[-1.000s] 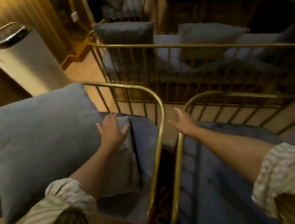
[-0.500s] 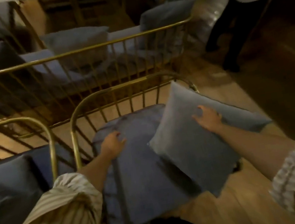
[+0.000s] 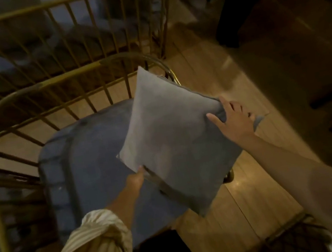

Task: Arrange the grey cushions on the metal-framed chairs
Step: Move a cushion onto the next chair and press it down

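Over seat of gold metal-framed chair [image 3: 60, 79]: square grey fabric cushion [image 3: 171, 138] held tilted, not yet placed. Left hand [image 3: 135, 178] pinches its lower edge, right hand [image 3: 233, 121] grips its right edge (fingers [image 3: 225, 103] spread). Settling it against backrest remains.

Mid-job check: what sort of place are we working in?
Likely a lounge or cafe seating area: gold metal-framed chairs set close together with blue-grey seat pads, a loose grey cushion and a wooden plank floor.
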A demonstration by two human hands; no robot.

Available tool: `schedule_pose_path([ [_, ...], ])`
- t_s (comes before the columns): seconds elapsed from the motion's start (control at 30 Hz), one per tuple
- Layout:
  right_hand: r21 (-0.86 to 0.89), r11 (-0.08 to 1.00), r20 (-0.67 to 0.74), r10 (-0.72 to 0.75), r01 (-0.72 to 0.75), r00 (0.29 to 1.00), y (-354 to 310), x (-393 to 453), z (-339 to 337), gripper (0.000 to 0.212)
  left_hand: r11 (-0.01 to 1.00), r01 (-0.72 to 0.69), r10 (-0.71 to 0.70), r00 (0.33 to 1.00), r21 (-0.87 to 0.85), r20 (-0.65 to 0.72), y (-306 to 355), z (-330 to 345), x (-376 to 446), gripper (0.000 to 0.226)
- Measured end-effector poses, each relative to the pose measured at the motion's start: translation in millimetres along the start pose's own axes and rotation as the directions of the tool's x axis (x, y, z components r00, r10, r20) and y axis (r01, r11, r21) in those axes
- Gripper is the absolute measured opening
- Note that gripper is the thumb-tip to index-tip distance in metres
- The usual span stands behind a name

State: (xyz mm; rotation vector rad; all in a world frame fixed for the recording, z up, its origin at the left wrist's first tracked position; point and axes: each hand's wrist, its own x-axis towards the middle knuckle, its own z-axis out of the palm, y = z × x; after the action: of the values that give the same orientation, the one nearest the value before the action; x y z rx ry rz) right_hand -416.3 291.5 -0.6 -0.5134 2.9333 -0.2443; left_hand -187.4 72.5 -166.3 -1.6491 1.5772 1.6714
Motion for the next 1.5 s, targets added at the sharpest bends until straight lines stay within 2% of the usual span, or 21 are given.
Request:
schedule_pose_path([
  [0.07, -0.019, 1.000, 0.013, 0.002, -0.001, 1.000, 1, 13, 6, 0.077, 0.984, 0.080, -0.083, 0.996, -0.161, -0.011, -18, 23, 25, 0.078],
  [0.17, -0.009, 1.000, 0.032, -0.004, 0.004, 0.999, 8, 27, 18, 0.082, 0.876, 0.230, -0.199, 0.973, -0.424, 0.117, -16, 49, 7, 0.096],
  [0.23, 0.028, 1.000, -0.004, 0.011, -0.011, 1.000, 10, 36, 23, 0.087, 0.736, 0.277, -0.195, 0.961, -0.618, 0.199, -11, 62, -2, 0.093],
  [0.3, 0.060, 0.998, -0.055, 0.020, -0.017, 0.998, 10, 42, 23, 0.091, 0.593, 0.272, -0.153, 0.962, -0.758, 0.225, -8, 76, -4, 0.084],
  [0.37, 0.112, 0.994, -0.066, 0.018, -0.010, 0.998, 10, 46, 23, 0.093, 0.544, 0.253, -0.128, 0.967, -0.800, 0.219, -9, 80, -6, 0.084],
  [0.47, 0.227, 0.974, -0.057, 0.038, -0.024, 0.998, 8, 45, 19, 0.092, 0.568, 0.238, -0.111, 0.971, -0.788, 0.213, -15, 64, 5, 0.091],
  [0.53, 0.276, 0.961, -0.013, 0.041, -0.035, 0.999, 4, 42, 18, 0.092, 0.577, 0.133, -0.087, 0.991, -0.806, 0.102, -22, 39, 17, 0.090],
  [0.63, 0.356, 0.930, 0.144, 0.039, -0.088, 0.989, -10, 26, 27, 0.074, 0.656, -0.025, 0.000, 0.999, -0.755, -0.033, -60, -5, 75, 0.103],
  [0.7, 0.443, 0.888, 0.264, 0.001, -0.122, 0.964, -22, 10, 40, 0.073, 0.663, -0.081, 0.042, 0.997, -0.744, -0.072, -71, -39, 81, 0.100],
  [0.77, 0.503, 0.846, 0.370, -0.024, -0.178, 0.929, -38, -10, 55, 0.074, 0.669, -0.117, 0.002, 0.988, -0.734, -0.156, -84, -80, 86, 0.098],
  [0.83, 0.530, 0.813, 0.466, -0.043, -0.241, 0.884, -48, -26, 69, 0.068, 0.676, -0.093, -0.101, 0.971, -0.731, -0.216, -93, -116, 82, 0.115],
  [0.9, 0.545, 0.769, 0.580, -0.058, -0.334, 0.813, -54, -40, 86, 0.060, 0.725, -0.065, -0.166, 0.950, -0.686, -0.265, -94, -142, 64, 0.129],
  [0.97, 0.513, 0.761, 0.659, -0.053, -0.397, 0.750, -55, -50, 106, 0.059, 0.784, -0.051, -0.167, 0.942, -0.619, -0.290, -67, -151, 17, 0.124],
  [1.07, 0.413, 0.820, 0.708, -0.016, -0.396, 0.706, -55, -61, 142, 0.058, 0.833, -0.068, -0.138, 0.936, -0.549, -0.325, -58, -161, 7, 0.103],
  [1.2, 0.402, 0.768, 0.690, 0.104, -0.499, 0.716, -40, -79, 182, 0.047, 0.824, -0.066, -0.111, 0.955, -0.562, -0.274, -68, -158, 14, 0.107],
  [1.3, 0.399, 0.730, 0.676, 0.174, -0.554, 0.716, -24, -86, 204, 0.047, 0.805, -0.042, -0.119, 0.966, -0.592, -0.231, -93, -149, 29, 0.111],
  [1.5, 0.410, 0.710, 0.663, 0.200, -0.573, 0.721, -29, -89, 212, 0.050, 0.827, -0.050, -0.114, 0.960, -0.560, -0.255, -97, -144, 35, 0.104],
])
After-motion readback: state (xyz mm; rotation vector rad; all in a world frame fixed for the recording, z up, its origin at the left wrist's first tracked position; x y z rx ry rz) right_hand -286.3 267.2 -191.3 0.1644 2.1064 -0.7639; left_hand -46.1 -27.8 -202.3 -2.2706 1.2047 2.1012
